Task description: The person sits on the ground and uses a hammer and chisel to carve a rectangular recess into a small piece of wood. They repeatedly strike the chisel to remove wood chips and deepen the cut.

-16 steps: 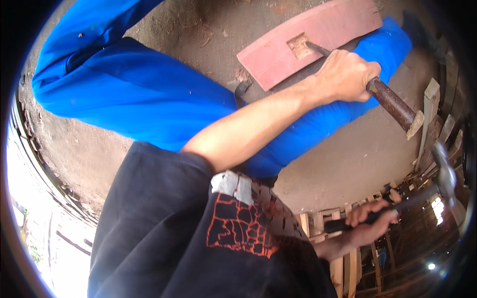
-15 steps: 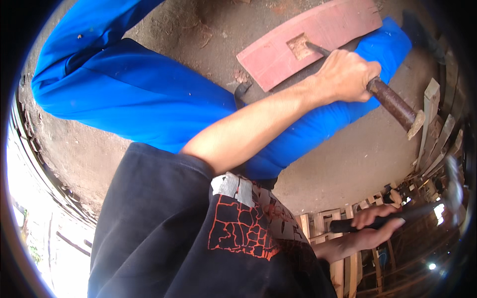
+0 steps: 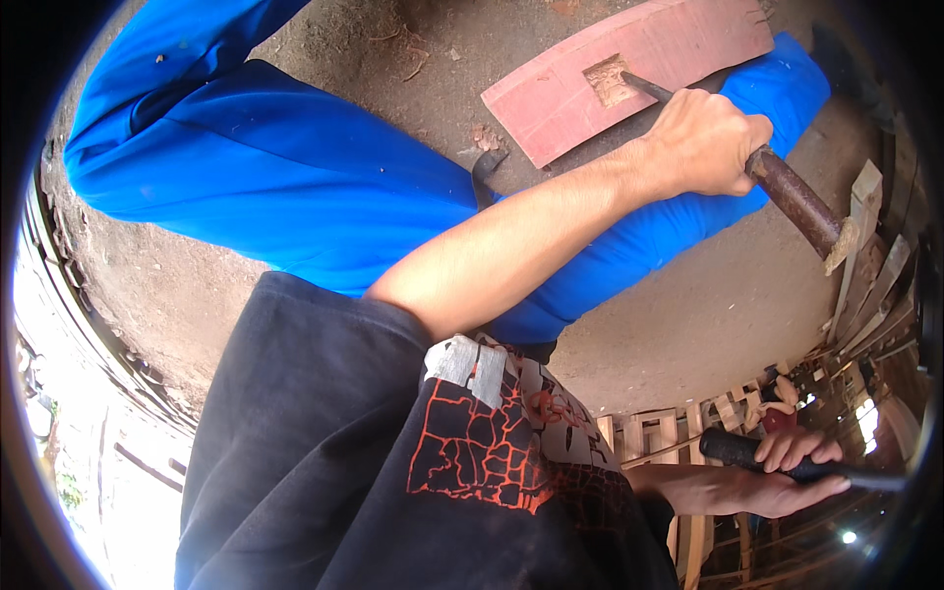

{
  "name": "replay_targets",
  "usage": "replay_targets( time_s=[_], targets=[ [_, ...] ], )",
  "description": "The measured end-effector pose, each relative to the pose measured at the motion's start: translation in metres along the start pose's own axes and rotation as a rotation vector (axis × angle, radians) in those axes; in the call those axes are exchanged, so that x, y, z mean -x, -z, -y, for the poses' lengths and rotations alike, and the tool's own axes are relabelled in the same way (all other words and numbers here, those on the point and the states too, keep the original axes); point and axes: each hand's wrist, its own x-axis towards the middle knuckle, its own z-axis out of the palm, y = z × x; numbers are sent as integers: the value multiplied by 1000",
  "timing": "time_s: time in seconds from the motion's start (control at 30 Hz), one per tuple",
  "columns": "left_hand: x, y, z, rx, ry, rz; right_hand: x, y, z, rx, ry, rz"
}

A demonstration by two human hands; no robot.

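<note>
My left hand (image 3: 713, 143) is closed around a chisel (image 3: 801, 202) with a brown, worn handle and a frayed end. The chisel's blade tip rests in a squarish, rough-cut recess in a reddish wooden board (image 3: 551, 108). At the lower right, my right hand (image 3: 787, 477) grips the black handle of a hammer (image 3: 730, 447), held well apart from the chisel. The hammer's shaft runs toward the right rim, where its head cannot be made out.
My legs in blue trousers (image 3: 324, 187) lie around the board on a dirt floor (image 3: 649, 334). Wooden pieces (image 3: 860, 211) stand at the right. Behind my right hand are stacked timber frames (image 3: 664, 433) and, farther back, part of another person (image 3: 782, 403).
The hammer has swung round, and its head has gone from sight at the right rim. My left hand keeps the chisel in the recess; the whole view has shifted slightly.
</note>
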Motion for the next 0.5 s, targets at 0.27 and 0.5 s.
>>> replay_targets(
  time_s=[0.27,0.5],
  targets=[
    [-10,0,2,-7,8,12,20,-38,-14,237,-292,-145],
    [-3,1,0,-27,52,47,25,-29,-43,96,-101,-179]
  ],
)
